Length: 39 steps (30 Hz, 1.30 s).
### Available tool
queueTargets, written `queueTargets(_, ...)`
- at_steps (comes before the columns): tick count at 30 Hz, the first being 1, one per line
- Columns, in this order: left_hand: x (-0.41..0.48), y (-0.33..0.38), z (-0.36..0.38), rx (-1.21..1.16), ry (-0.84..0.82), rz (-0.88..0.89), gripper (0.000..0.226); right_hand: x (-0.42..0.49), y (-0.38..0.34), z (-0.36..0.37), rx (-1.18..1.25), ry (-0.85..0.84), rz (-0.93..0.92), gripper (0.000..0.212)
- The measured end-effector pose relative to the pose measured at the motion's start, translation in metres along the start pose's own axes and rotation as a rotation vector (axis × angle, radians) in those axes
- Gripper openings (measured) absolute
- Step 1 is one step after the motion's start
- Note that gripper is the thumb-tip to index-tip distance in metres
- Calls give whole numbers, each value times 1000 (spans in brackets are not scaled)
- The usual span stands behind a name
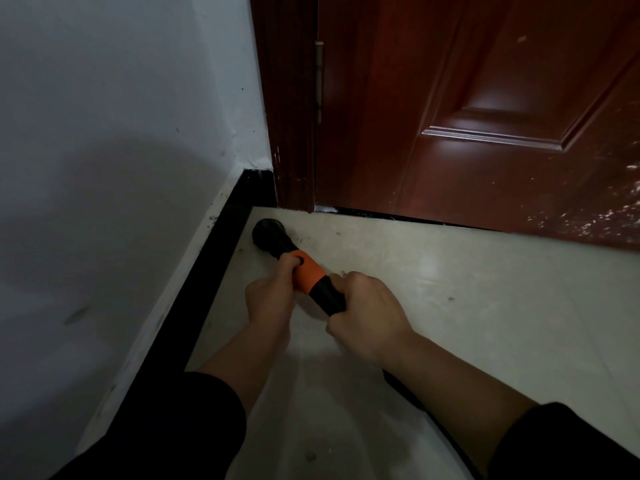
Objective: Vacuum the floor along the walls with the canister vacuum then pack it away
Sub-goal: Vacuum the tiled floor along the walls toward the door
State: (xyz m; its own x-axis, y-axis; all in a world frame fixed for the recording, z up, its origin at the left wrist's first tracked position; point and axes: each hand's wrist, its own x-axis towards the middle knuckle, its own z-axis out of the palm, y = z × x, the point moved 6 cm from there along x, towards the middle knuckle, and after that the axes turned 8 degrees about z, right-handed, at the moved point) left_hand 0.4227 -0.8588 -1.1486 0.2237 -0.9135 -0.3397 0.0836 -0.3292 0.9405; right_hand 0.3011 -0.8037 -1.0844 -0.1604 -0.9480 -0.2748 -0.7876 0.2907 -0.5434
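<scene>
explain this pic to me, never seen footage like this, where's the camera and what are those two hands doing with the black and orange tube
There is no machine here, just a person. The single picture comes from a wide-angle camera worn on their head, looking forward and down, so you see their own forearms in dark sleeves. Both hands hold a vacuum wand. The left hand grips it at the orange collar, and the right hand grips the black tube just behind that. The wand's round black nozzle is down at the pale floor. It sits in the corner where the black baseboard under the white wall meets the frame of a reddish-brown door. A few dark specks lie on the floor near the nozzle.
</scene>
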Motion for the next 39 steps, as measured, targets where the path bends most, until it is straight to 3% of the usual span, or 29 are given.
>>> queueTargets(39,-104,-33,75,-10,-233,-103,32,-80,100,-53,-124,36,141,27)
